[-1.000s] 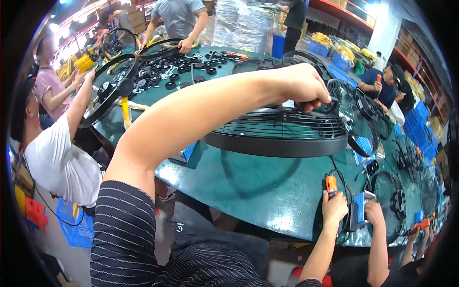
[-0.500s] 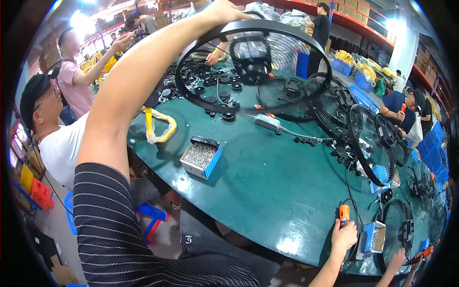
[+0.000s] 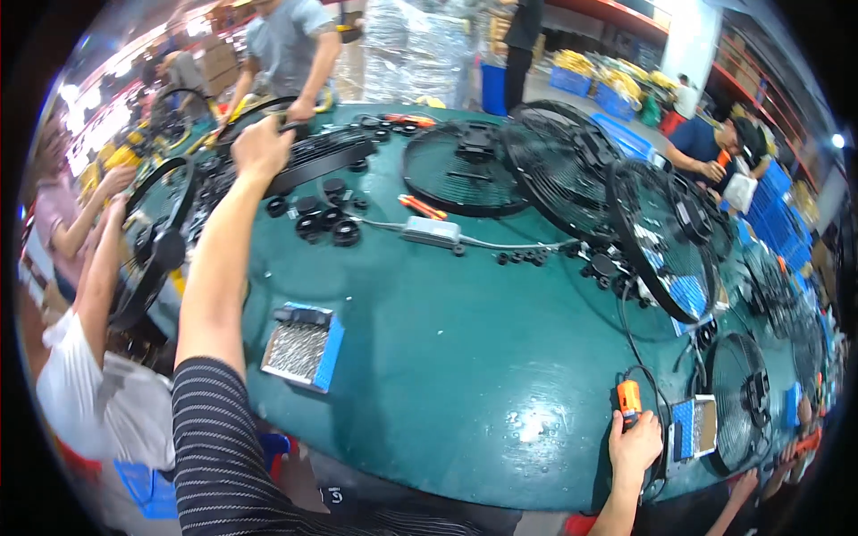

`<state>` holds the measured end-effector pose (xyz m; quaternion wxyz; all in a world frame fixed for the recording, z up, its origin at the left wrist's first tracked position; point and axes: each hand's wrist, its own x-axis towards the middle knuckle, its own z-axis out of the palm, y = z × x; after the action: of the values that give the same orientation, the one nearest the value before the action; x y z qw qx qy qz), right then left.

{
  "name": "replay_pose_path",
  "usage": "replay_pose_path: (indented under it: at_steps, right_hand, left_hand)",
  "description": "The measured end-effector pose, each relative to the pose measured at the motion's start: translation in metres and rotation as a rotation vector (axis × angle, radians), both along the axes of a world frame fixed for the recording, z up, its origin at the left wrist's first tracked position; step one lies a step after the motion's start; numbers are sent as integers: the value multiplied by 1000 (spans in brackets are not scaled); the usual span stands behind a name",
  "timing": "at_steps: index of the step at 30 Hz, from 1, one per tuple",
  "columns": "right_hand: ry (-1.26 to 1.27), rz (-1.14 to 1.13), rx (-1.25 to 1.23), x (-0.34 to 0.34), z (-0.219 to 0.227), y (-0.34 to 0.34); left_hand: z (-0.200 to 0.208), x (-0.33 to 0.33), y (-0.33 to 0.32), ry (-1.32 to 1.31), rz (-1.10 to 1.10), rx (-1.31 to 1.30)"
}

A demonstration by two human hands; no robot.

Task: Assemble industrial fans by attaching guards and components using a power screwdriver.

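Note:
At the far left of the table my left hand is closed at the edge of a black fan grille. The grille is seen nearly edge-on, and my fingertips are partly hidden. Close to the right front edge, my right hand is wrapped around an orange and black electric screwdriver with a dark cord. Beside that hand is a blue and white box of small screws. Another open box of screws, with a black piece across its top, sits on the left. Between them lies the green tabletop.
Several black fan grilles line the far and right sides. A grey adapter box with cable lies mid-table, near black knobs and an orange tool. A person in grey stands across; another's arm holds a fan ring at left.
My left hand has brought the fan grille down from high in front of me to the far left of the table. My right hand stays on the screwdriver. The view has shifted.

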<state>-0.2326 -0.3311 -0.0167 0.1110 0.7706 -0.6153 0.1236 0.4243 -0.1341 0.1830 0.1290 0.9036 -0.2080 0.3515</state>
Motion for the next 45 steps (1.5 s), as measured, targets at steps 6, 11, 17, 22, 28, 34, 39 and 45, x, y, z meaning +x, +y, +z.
replay_pose_path:
  at_steps: [6,11,17,22,28,34,39,45]
  right_hand:
    - [-57,109,-4,5,0,-6]
    - [-80,138,89,0,17,2]
    - [-250,410,237,0,111,2]
    - [-474,446,-221,49,163,-141]
    - [-506,309,-285,86,166,-320]
    - [-653,272,-24,91,125,-443]
    - [-628,146,-151,114,105,-456]
    - [-680,36,-252,135,141,-384]
  left_hand:
    - [-55,45,35,3,63,26]
    - [-87,99,47,-4,-36,151]
    - [-141,113,66,362,-227,258]
    - [-130,33,75,201,-308,218]
    - [-69,-226,73,33,-1006,96]
    - [-144,-358,149,230,-986,94]
    - [-194,-359,160,273,-794,60]
    - [-217,-337,164,334,-858,84]
